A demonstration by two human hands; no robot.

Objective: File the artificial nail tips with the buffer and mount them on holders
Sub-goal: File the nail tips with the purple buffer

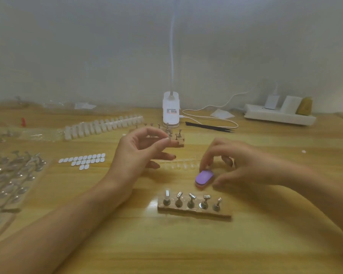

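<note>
My left hand [141,151] is raised over the table's middle, thumb and forefinger pinching a small clear nail tip [168,138]. My right hand [236,161] hovers over the purple buffer [204,177], fingers curled around its edges as it lies on the table. A row of clear nail tips [178,164] lies between the hands. In front stands a wooden base [194,211] with several metal holders [191,200]. A second wooden base with holders [177,136] sits just behind my left fingertips.
White adhesive pads [83,160] lie left of centre. A long strip of white tips [103,126] runs behind. Bagged spare holders [12,175] fill the left edge. A lamp base [171,109], black tweezers [209,127] and a power strip [279,115] stand at the back.
</note>
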